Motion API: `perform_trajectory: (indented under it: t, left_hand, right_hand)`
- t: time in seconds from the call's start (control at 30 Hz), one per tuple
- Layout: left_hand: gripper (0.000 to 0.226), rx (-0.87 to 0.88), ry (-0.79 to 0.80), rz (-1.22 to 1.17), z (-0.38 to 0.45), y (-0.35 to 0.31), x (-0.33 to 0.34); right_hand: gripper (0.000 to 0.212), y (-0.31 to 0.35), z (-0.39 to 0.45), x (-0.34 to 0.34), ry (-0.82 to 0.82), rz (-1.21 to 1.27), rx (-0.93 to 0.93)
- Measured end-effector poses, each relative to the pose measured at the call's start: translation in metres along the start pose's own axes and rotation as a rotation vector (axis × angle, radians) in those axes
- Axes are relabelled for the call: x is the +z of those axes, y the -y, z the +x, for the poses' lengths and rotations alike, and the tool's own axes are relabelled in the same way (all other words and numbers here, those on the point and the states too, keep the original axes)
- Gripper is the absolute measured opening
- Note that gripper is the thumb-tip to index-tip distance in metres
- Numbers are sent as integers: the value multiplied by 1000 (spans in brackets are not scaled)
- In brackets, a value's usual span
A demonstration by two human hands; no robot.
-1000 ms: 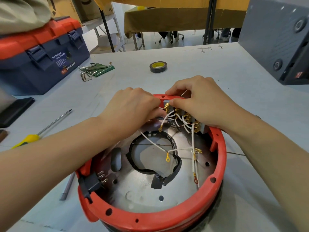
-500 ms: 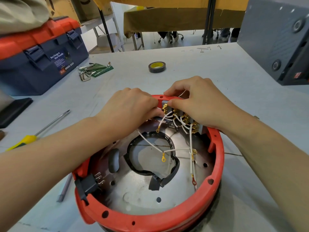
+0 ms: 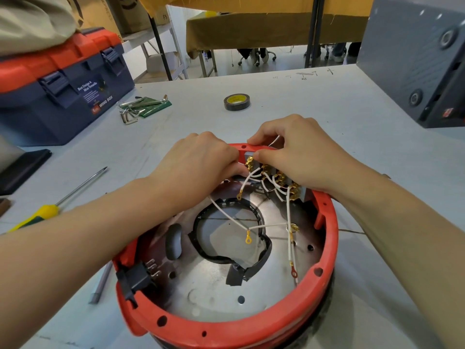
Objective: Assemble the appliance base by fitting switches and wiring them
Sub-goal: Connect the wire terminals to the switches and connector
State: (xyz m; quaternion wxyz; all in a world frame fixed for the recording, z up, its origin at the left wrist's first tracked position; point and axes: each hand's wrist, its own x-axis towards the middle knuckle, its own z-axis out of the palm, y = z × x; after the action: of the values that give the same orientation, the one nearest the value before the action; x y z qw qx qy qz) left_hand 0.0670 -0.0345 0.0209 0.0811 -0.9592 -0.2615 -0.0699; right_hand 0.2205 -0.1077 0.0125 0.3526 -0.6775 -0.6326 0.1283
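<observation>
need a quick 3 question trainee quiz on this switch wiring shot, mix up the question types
1. True or false: both hands are at the far rim of the red base.
2. Which item lies on the table beyond the hands? A) tape roll B) pliers C) hammer
3. Fill in: the white wires run from the switch block and end in ring ____.

Key
1. True. The left hand and right hand both work at the switch block.
2. A, the tape roll.
3. Terminals; a yellow one hangs loose over the centre opening.
</observation>
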Motion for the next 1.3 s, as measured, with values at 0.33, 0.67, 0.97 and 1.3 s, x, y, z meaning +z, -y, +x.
perform_trajectory:
  t: [0.33, 0.67, 0.97, 1.3]
  left_hand:
    - [37, -46, 2, -29, -2, 0, -1]
    - [11, -51, 62, -300, -11, 13, -12]
    - [19, -388, 153, -1249, -45, 28, -21]
    - [31, -333, 163, -1339, -61, 36, -22]
  right_hand:
    - [21, -2, 0, 0, 3, -2, 11]
    - [18, -2, -3, 1, 9, 19, 29]
    - [23, 1, -4, 0, -7, -84, -9]
    - [17, 30, -13, -12, 44, -183, -145]
